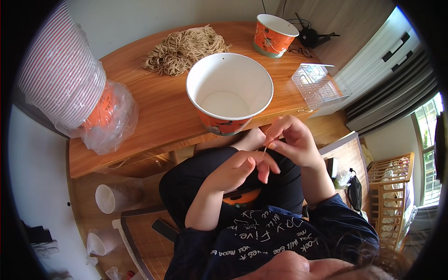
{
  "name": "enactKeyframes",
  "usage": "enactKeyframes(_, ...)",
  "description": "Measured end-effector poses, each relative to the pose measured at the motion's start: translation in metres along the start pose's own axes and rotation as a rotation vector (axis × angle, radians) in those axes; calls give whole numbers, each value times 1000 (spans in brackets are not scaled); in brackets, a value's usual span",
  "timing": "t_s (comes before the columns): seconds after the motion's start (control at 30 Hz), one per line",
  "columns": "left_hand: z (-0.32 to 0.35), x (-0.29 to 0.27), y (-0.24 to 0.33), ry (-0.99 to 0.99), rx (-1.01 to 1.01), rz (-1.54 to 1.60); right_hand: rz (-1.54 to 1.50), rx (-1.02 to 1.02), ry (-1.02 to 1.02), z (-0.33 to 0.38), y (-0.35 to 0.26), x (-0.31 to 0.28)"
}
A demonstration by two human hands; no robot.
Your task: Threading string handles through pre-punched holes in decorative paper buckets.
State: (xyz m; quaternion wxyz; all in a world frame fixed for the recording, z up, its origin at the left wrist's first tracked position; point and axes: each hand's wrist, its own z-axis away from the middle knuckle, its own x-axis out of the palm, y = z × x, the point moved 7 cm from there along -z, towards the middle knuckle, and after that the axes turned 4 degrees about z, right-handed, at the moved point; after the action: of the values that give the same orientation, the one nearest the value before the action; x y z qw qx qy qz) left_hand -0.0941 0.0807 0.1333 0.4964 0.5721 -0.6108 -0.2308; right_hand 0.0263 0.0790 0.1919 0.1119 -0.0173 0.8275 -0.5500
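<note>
My right hand [294, 142] pinches a short, thin, pale strand [265, 149] between thumb and fingertips, above my lap. Just below it, my left hand [235, 171] is turned sideways with thumb and fingers apart; the strand's lower end meets its fingers. A large paper bucket [224, 122], white inside and orange-red outside, stands at the desk's front edge beyond my hands. There is a small hole near its far rim. Behind it lies a heap of tan cord [189, 49]. Part of an orange patterned thing [241, 198] shows on my lap beneath my left forearm.
On the wooden desk [154, 109], a plastic-wrapped stack of paper buckets [70, 70] rises at left. A second orange bucket [275, 37], glasses [300, 51] and a clear plastic holder [322, 84] occupy the right. A phone [164, 229] lies beside my left thigh.
</note>
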Motion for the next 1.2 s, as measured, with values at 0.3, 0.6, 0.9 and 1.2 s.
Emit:
enactKeyframes(0.3, 3, -23, 1, 554, -21, 100, 819, -370, 1, -3, -29, 28)
enactKeyframes(0.6, 5, -21, 11, 563, 124, -106, 801, -409, 57, -7, -32, 32)
enactKeyframes(0.9, 9, -17, 19, 568, 166, -237, 685, -291, 72, -8, -28, 28)
enactKeyframes(1.2, 13, -21, 28, 607, 215, -276, 619, -119, 93, -17, -26, 33)
